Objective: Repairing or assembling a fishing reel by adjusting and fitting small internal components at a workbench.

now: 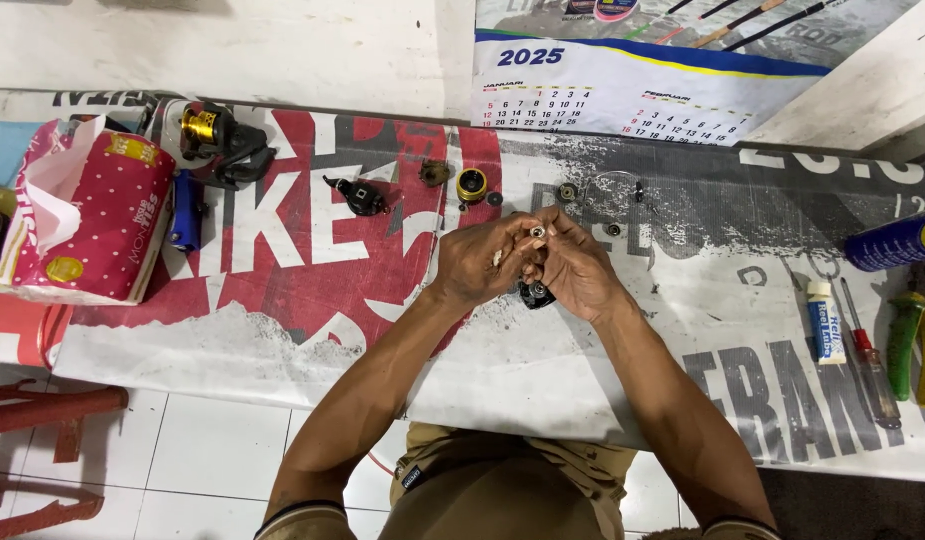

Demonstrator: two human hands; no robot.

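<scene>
Two bare forearms rise from the bottom edge and meet at the centre of the frame. The left hand point(479, 262) and right hand point(579, 268) press together, fingertips pinched on a small silver part point(537, 232) (a dark reel piece point(534, 294) shows beneath them). Farther up, a gold spool point(471, 184) lies on the printed banner point(312, 250). A calendar point(622, 100) hangs at upper right.

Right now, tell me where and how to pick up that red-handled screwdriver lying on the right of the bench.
Grip the screwdriver by its red handle, coming from above. It lies flat, handle toward the wall, shaft pointing at the bench's near edge. A white tube lies close on its left and green-handled pliers on its right, so pinch across the handle from above.
</scene>
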